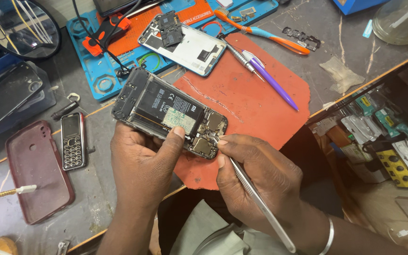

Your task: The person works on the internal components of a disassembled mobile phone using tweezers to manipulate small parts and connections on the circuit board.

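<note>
My left hand (140,165) holds an opened smartphone (166,111) from below, back cover off, battery and circuit board showing; my thumb rests on the battery label. My right hand (256,172) grips metal tweezers (260,203), their tips meeting the board at the phone's near right corner. The phone hovers over the edge of a red rubber mat (260,104).
A second opened phone (185,42) lies on a blue repair mat (100,71). A purple pen (275,85), a screwdriver (239,56) and an orange-blue toothbrush (265,34) lie behind. Left: small keypad phone (73,140), maroon phone case (36,170), round mirror (17,26). Bench edge at right.
</note>
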